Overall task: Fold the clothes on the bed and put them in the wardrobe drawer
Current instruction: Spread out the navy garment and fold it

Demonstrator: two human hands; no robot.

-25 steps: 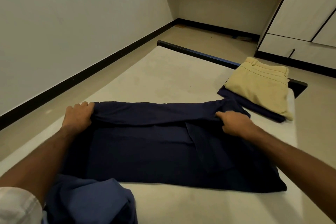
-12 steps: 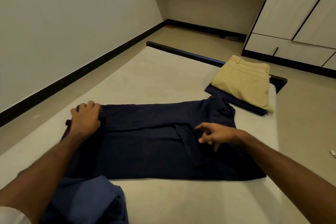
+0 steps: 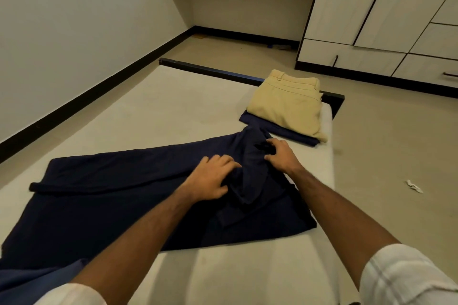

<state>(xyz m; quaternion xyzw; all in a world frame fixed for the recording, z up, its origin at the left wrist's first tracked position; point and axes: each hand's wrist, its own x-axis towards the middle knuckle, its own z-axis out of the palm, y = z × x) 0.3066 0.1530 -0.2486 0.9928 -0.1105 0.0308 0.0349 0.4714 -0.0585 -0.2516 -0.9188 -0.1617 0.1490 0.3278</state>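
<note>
Fingers of both hands, left hand (image 3: 210, 178) and right hand (image 3: 281, 155), curl gripping one navy garment (image 3: 111, 193); two folded garments (image 3: 287, 106) lie stacked nearby.

Bare mattress (image 3: 173, 111) beyond navy garment (image 3: 111, 195); khaki stack (image 3: 287, 104) blocks far-right corner, seemingly near edge.

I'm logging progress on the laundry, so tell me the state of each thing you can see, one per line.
navy garment: spread on bed, partly folded
left hand: gripping the bunched navy cloth
right hand: gripping the same bunch
beige trousers: folded, stacked on a folded navy item
wardrobe drawers: closed
</note>
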